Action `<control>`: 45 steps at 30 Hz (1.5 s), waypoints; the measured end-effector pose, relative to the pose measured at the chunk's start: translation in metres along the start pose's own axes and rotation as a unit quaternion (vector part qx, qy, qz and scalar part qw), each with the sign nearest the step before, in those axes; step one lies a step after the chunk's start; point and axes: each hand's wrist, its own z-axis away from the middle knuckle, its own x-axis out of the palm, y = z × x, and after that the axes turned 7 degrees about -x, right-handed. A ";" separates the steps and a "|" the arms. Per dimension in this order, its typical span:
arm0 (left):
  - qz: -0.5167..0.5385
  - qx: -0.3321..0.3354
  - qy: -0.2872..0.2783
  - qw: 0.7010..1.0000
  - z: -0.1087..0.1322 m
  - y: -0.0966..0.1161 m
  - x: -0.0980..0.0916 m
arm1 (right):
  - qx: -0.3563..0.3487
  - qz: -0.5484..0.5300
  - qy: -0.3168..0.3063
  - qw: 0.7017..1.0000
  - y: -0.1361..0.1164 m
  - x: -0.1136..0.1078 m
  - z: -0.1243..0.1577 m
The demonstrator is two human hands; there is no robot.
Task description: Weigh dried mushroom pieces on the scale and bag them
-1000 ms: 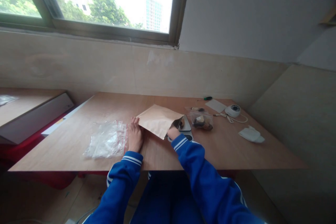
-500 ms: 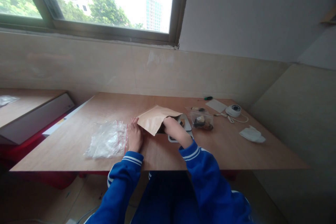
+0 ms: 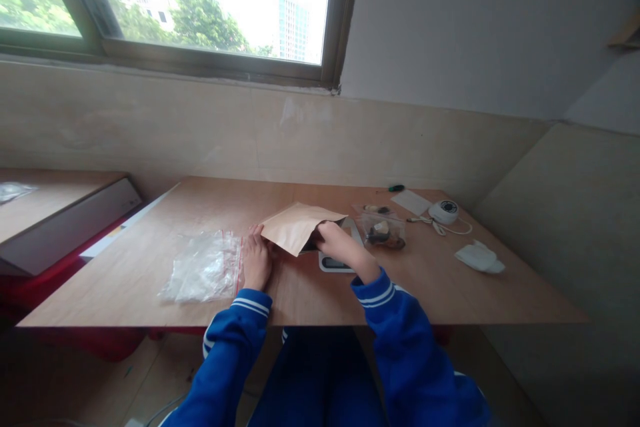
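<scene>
A brown paper envelope lies tilted at the middle of the wooden table, its open mouth facing right. My left hand rests flat on the table and pins the envelope's left corner. My right hand grips the envelope's open edge, fingers tucked at the mouth. Under that hand sits a small white digital scale, partly hidden by the envelope. What is inside the envelope cannot be seen.
A pile of clear zip bags with red strips lies left of my left hand. Right of the scale are a clear bag of dark pieces, a white card, a green-handled tool, a round white device and a crumpled white cloth.
My right hand has come from below the envelope's right edge up to its mouth and now grips it. The envelope has shifted slightly left, so more of the scale shows.
</scene>
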 end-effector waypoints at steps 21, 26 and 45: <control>-0.001 -0.006 0.008 1.000 -0.002 0.002 -0.001 | -0.022 -0.049 0.131 0.990 -0.012 -0.028 0.004; -0.014 -0.014 0.025 0.999 -0.003 0.001 0.001 | 0.001 -0.143 0.274 0.951 0.008 -0.045 0.022; -0.033 -0.032 0.042 0.998 -0.005 -0.004 0.005 | 0.225 0.001 0.340 0.913 0.118 0.031 0.071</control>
